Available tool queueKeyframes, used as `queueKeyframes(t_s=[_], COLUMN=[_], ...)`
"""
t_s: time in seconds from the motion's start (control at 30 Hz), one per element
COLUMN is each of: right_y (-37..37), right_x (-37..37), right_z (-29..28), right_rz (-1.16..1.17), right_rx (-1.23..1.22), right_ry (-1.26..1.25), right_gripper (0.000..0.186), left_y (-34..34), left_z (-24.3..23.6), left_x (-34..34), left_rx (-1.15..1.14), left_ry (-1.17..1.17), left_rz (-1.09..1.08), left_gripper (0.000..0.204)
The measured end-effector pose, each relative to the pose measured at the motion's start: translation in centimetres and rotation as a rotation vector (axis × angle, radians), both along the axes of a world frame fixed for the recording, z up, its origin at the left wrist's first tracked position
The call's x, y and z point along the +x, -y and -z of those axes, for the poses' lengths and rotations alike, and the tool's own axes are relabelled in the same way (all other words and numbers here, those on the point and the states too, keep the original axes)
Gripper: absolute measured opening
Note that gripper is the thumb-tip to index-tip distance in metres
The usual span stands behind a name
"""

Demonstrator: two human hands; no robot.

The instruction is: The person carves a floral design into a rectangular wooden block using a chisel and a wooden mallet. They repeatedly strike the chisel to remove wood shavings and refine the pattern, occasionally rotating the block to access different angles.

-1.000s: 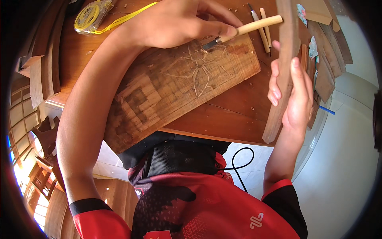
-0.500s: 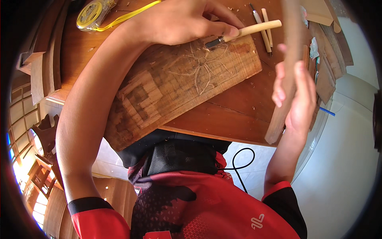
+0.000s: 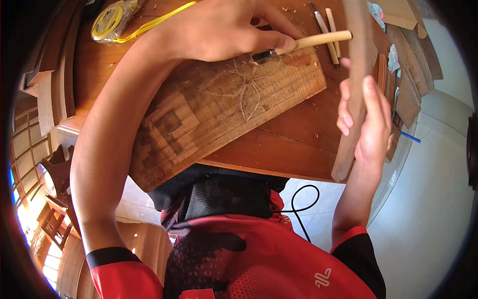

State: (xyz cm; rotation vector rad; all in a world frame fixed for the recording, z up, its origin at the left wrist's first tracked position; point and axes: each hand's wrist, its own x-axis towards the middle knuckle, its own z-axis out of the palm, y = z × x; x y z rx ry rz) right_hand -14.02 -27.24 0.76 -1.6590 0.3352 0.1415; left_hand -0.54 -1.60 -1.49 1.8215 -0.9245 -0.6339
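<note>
Pinch grip: left hand [image 3: 214,37] holds wood-handled chisel [image 3: 318,41] near its blade, over carved board [image 3: 199,119]. Right hand [image 3: 371,124] curled round long wooden bar [image 3: 356,84] at handle's butt; contact unclear. Board slants across table [image 3: 294,134], near-left corner overhanging front edge. Some open room between board's right edge and bar; tape measure [image 3: 114,22] farther left.

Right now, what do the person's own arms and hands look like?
The left hand and right hand are ungloved, and no watch or bracelet shows. The forearms are bare. The short left sleeve is red with a black cuff; the short right sleeve is black with a red cuff.
</note>
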Motion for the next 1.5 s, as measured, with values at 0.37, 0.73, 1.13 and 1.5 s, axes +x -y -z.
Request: queueKeyframes(t_s=[0.37,0.73,1.13,1.5], right_y=[-0.1,-0.5,-3.5,-6.6], right_x=[-0.5,-1.1,0.8,1.6], right_z=[-0.4,0.4,-0.5,-1.3], right_rz=[-0.012,-0.162,-0.214,-0.324], right_rx=[-0.131,-0.076,0.092,0.135], right_ry=[0.004,-0.064,0.059,-0.057], right_gripper=[0.053,0.043,0.034,0.048], left_y=[-0.1,-1.5,-5.0,-4.7], left_z=[-0.9,1.7,-2.0,-2.3], left_x=[0.5,1.4,1.2,1.9], left_rx=[0.099,-0.105,-0.049,-0.082], left_ry=[0.009,-0.026,-0.246,-0.015], left_rz=[0.053,0.129,0.174,-0.287], left_gripper=[0.037,0.031,0.019,0.024])
